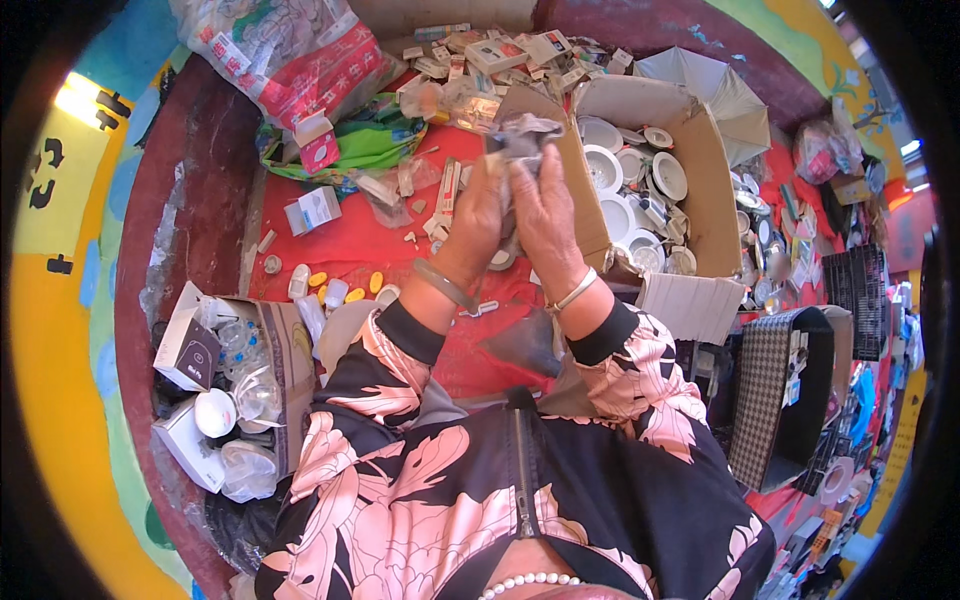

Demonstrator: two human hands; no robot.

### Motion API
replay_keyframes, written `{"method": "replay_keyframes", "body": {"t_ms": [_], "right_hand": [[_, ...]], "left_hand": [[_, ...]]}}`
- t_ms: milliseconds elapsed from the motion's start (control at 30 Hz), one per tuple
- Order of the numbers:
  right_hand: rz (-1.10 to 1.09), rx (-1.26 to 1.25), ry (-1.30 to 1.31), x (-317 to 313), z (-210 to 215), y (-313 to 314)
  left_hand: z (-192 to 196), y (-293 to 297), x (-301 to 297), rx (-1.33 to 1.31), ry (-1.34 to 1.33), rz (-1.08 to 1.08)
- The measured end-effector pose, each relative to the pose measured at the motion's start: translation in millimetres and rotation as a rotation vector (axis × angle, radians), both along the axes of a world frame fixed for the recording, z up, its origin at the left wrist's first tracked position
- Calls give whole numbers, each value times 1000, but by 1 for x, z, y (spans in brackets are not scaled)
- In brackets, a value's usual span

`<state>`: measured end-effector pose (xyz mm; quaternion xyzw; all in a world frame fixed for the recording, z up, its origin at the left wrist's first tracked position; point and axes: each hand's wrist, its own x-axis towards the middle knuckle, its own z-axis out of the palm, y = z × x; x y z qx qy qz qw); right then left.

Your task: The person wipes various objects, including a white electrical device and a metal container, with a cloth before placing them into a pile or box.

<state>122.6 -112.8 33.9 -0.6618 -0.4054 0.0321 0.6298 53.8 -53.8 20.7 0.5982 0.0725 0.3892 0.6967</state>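
My left hand (474, 222) and my right hand (547, 212) are raised close together over the red cloth (335, 235). Between them they press a crumpled grey cloth (528, 132), whose top sticks out past the fingertips. Whether something is wrapped inside it cannot be seen. Just right of my right hand stands an open cardboard box (708, 140) filled with white round downlights (670, 176). Small boxes, clear plastic wrapping and a white strip-like piece (446, 195) lie left of my left hand.
A big printed plastic bag (290, 60) and a green bag (375, 140) sit at the far left. Small cartons (495, 55) are heaped at the back. An open box (290, 350) of bulbs and lamps stands at left; a checkered box (765, 400) at right. Yellow oval pieces (355, 295) lie nearer.
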Motion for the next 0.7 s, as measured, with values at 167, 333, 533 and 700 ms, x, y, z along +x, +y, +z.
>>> {"method": "replay_keyframes", "body": {"t_ms": [167, 333, 533, 700], "right_hand": [[357, 194, 928, 27, 11, -11], [404, 239, 1053, 37, 11, -16], [328, 320, 1347, 67, -4, -14], [411, 338, 1292, 65, 20, -26]], "left_hand": [[-8, -1, -7, 320, 182, -131], [-6, -5, -10, 438, 164, -102], [-8, 7, -12, -173, 65, -232], [2, 17, -16, -197, -47, -199]]}}
